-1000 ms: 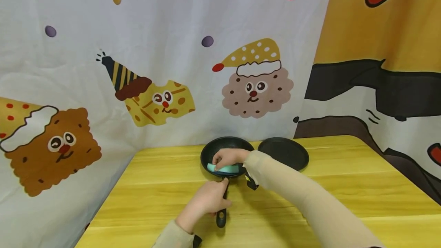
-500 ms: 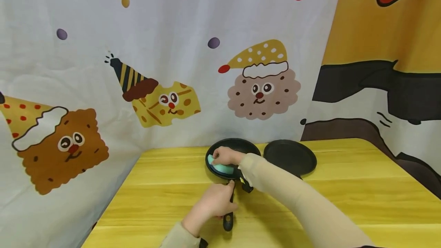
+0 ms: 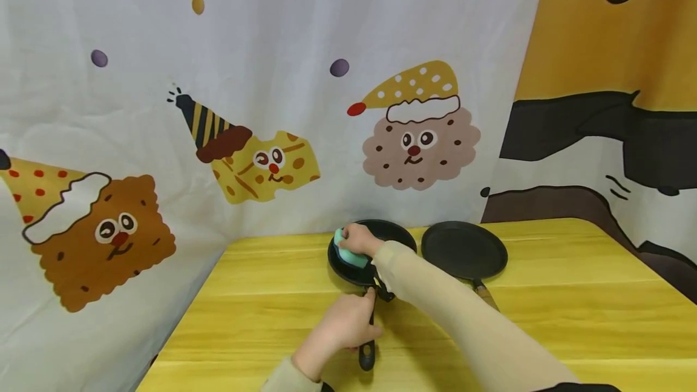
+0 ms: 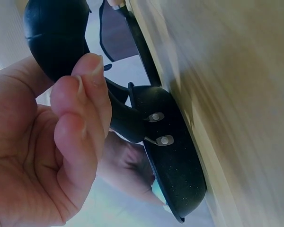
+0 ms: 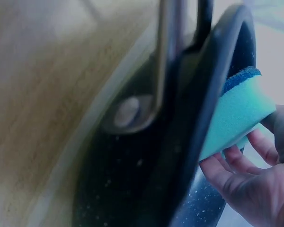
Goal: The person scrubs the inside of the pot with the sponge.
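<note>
A black frying pan [image 3: 394, 235] rests on the wooden table, its handle pointing towards me. My left hand [image 3: 348, 322] grips the handle [image 3: 367, 356], index finger extended along it near the pan; the left wrist view shows the other fingers [image 4: 78, 137] curled against it. Inside the pan, my right hand [image 3: 360, 239] holds a turquoise sponge [image 3: 353, 257] at the left part of the pan. In the right wrist view, fingertips of the right hand [image 5: 265, 184] grip the sponge [image 5: 236, 113], whose dark blue scouring layer faces the pan's inner wall.
A flat black griddle pan [image 3: 463, 250] lies to the right of the frying pan, its brown handle [image 3: 487, 298] partly behind the right sleeve [image 3: 452, 319]. Behind the yellow wood-grain table [image 3: 261, 271] hangs a cartoon-printed curtain [image 3: 272, 47].
The right hand has moved the sponge from the pan's front part up along its left side, and the sponge now slants more steeply. The left hand keeps its grip on the handle.
</note>
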Demonstrator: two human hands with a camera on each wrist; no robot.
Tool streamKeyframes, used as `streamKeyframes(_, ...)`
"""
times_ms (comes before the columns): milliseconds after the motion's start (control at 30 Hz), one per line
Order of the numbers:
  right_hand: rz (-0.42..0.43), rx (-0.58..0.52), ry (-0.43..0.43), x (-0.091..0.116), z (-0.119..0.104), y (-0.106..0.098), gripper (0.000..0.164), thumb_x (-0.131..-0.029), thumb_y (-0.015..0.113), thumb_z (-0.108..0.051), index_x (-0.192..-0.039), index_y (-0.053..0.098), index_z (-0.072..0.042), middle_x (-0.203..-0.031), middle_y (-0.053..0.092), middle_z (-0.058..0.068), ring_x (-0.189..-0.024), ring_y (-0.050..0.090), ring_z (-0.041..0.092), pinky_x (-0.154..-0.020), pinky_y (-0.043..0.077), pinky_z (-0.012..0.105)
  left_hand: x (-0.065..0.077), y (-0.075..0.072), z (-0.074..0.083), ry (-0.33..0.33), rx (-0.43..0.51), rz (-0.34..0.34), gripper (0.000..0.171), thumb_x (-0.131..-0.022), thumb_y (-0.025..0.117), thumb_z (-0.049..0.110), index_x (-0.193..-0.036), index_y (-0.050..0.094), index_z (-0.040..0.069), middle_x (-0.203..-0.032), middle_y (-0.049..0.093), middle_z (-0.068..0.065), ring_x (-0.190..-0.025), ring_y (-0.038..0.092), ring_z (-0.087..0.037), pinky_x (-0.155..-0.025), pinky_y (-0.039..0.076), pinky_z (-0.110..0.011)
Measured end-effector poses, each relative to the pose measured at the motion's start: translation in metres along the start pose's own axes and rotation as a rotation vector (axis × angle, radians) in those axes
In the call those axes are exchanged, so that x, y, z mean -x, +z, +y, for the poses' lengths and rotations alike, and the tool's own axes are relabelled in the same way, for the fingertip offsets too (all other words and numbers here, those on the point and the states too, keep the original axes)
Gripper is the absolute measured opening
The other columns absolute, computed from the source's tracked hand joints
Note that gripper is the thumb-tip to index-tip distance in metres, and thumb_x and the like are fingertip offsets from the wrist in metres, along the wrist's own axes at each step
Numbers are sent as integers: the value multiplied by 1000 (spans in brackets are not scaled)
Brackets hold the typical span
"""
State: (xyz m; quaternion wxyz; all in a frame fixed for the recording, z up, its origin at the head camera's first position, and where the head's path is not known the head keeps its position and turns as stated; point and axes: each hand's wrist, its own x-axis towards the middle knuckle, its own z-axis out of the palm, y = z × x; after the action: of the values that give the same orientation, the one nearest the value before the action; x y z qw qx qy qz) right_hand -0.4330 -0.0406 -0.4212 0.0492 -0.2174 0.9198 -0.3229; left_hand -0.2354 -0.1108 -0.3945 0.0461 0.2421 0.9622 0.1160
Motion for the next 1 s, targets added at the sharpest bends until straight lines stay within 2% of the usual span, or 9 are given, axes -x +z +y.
streamKeyframes(100, 37, -28, 6, -1, 4, -2, 38, -94, 64, -16, -70, 36, -11, -62, 26, 1, -55, 26, 16, -54, 26, 30, 0, 0, 1, -6, -6, 1, 70, -85, 70, 28, -141, 44, -7, -41, 44, 10, -31, 43, -4, -43, 39, -19)
streamKeyframes(267, 91, -5, 9, -4, 10, -5, 33, -94, 65, -17, -73, 40, -9, -67, 33, 3, -61, 30, 18, -59, 28, 31, -1, 1, 1, -5, -19, 5, 71, -85, 70, 29, -141, 45, -7, -40, 43, 11, -31, 42, -4, -44, 38, -18)
streamKeyframes(433, 127, 150, 12, -9, 18, -7, 26, -93, 67, -18, -77, 49, -8, -75, 42, 6, -69, 37, 21, -63, 32, 33, 0, 1, 1, -5, 4, -2, 70, -86, 68, 26, -142, 43, -7, -37, 42, 10, -28, 41, -4, -41, 38, -19)
streamKeyframes(533, 135, 257, 11, -11, 23, -8, 13, -92, 68, -17, -92, 61, -7, -88, 52, 8, -77, 49, 23, -66, 41, 35, -1, 1, 1, -4, 11, -5, 69, -86, 68, 25, -142, 42, -7, -37, 42, 10, -28, 41, -4, -40, 37, -19)
streamKeyframes(567, 132, 293, 12, -11, 24, -8, 14, -93, 67, -17, -100, 63, -6, -95, 54, 11, -80, 52, 25, -68, 44, 37, -1, 0, 1, -7, 14, -7, 69, -87, 68, 25, -143, 42, -6, -37, 43, 10, -27, 41, -4, -40, 37, -19)
streamKeyframes(633, 128, 376, 7, -9, 26, -7, 27, -93, 67, -17, -117, 62, -6, -109, 56, 14, -90, 58, 30, -75, 50, 40, -1, 0, 1, -10, 7, -2, 69, -86, 69, 25, -142, 43, -6, -37, 43, 10, -28, 41, -4, -41, 38, -18)
streamKeyframes(733, 112, 481, -2, -6, 29, -5, 39, -94, 67, -18, -130, 58, -7, -124, 52, 18, -102, 57, 39, -82, 52, 45, 0, -1, 1, -14, -7, 8, 69, -86, 70, 26, -142, 44, -6, -38, 43, 10, -28, 42, -4, -42, 38, -18)
streamKeyframes(867, 107, 580, -30, -3, 35, -4, 37, -93, 68, -18, -128, 60, -9, -128, 51, 17, -104, 56, 39, -78, 53, 44, 0, -1, 1, -20, -13, 4, 69, -86, 70, 26, -141, 44, -6, -37, 43, 10, -28, 41, -3, -43, 38, -17)
streamKeyframes(1000, 107, 640, -60, -2, 39, -4, 30, -94, 65, -12, -123, 63, -9, -121, 54, 15, -98, 56, 36, -73, 54, 43, 0, 0, -1, -38, -9, -15, 70, -86, 70, 27, -142, 44, -6, -37, 43, 9, -28, 41, -4, -42, 38, -18)
